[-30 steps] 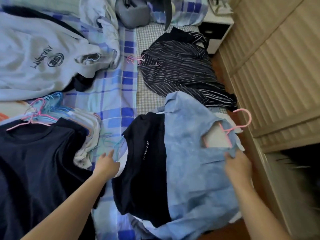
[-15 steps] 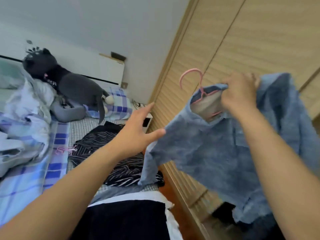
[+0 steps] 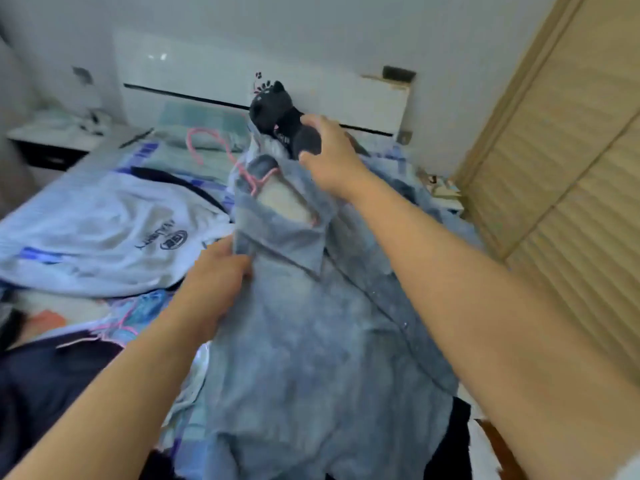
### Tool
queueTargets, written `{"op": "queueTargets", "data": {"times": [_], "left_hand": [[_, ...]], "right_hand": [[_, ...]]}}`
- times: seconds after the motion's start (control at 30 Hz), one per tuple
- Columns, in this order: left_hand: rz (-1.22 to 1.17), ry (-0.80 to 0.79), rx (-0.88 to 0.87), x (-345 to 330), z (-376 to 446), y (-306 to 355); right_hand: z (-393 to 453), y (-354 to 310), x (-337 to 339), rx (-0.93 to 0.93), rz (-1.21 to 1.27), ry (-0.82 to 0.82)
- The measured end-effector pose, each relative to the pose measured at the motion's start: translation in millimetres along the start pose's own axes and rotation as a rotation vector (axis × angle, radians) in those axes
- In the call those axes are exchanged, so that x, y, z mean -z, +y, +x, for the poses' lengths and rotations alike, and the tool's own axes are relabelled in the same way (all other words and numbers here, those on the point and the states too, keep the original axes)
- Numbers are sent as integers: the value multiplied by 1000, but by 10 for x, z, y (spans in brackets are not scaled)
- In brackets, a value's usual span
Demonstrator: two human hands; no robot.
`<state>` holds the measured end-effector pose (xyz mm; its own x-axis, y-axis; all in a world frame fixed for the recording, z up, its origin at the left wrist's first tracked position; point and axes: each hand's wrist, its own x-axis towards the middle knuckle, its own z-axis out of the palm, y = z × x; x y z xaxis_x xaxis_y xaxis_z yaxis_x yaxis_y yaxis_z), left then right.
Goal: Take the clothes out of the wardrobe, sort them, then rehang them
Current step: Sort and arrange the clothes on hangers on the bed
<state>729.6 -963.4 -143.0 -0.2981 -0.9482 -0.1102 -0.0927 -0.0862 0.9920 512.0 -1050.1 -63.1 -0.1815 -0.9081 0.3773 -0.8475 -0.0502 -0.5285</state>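
The blue denim shirt [image 3: 311,341] fills the centre of the view, held up over the bed [image 3: 114,161] with its tail trailing down toward 6 o'clock. It hangs on a pink hanger [image 3: 221,150], whose hook rises out of the open collar toward 11 o'clock; a pale inner lining shows in the neck opening.

The left hand [image 3: 214,282], at 9 o'clock of the shirt's chest, pinches the front edge of the cloth just below the collar, fingers curled round the fabric. The right hand [image 3: 329,154], at 12 o'clock of the shirt, grips its far shoulder, fingers bent over the cloth; whether it also catches the hanger's arm I cannot tell.

Just behind the right hand, at 12 o'clock, a dark plush toy [image 3: 277,112] sits against the white headboard [image 3: 221,74]. At 9 o'clock of the shirt a pale grey sweatshirt [image 3: 110,237] with a dark printed logo lies spread on the bed. Toward 8 o'clock, a dark navy garment [image 3: 41,386] lies with pink and blue hangers [image 3: 114,327] beside it. A low white bedside stand [image 3: 52,136] is at 10 o'clock. The pale wooden wardrobe door [image 3: 568,174], ribbed in its lower panels, runs along the edge from 1 to 4 o'clock.
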Motion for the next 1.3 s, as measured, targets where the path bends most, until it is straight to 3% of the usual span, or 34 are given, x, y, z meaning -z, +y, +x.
{"op": "queueTargets", "data": {"times": [0.1, 0.17, 0.23, 0.3, 0.37, 0.47, 0.53, 0.7, 0.83, 1.0, 1.1, 1.2, 1.3], "left_hand": [[460, 161, 241, 909, 109, -1458], [672, 217, 464, 1345, -35, -2277], [711, 273, 587, 1320, -161, -2597], [691, 273, 570, 992, -9, -2888], [677, 170, 454, 452, 248, -3270], [776, -63, 320, -431, 618, -3857], [931, -122, 353, -761, 821, -4241], [1042, 102, 183, -1044, 1036, -5207], [1019, 143, 123, -1093, 1040, -5484], [1066, 173, 93, -1104, 1049, -5598], [1100, 181, 88, -1100, 1074, -5666], [1106, 180, 70, -1119, 1091, -5659], [1106, 187, 65, -1124, 1103, -5673]], "right_hand": [[-645, 625, -1009, -50, 35, -183], [-1293, 1164, -1474, -179, -49, -420], [-1855, 1753, -1697, -394, -156, -617], [-2205, 2295, -1837, -581, -224, -688], [-2350, 2664, -1984, -681, -268, -692], [-2314, 2982, -2249, -687, -323, -689], [-2194, 3230, -2505, -643, -354, -662], [-1716, 3790, -3225, -496, -378, -499], [-1127, 4157, -3971, -404, -418, -447], [-585, 4498, -4761, -543, -563, -443], [-452, 4616, -4885, -586, -665, -356], [-303, 4608, -4911, -476, -843, -359], [-155, 4579, -4954, -511, -797, -382]]}}
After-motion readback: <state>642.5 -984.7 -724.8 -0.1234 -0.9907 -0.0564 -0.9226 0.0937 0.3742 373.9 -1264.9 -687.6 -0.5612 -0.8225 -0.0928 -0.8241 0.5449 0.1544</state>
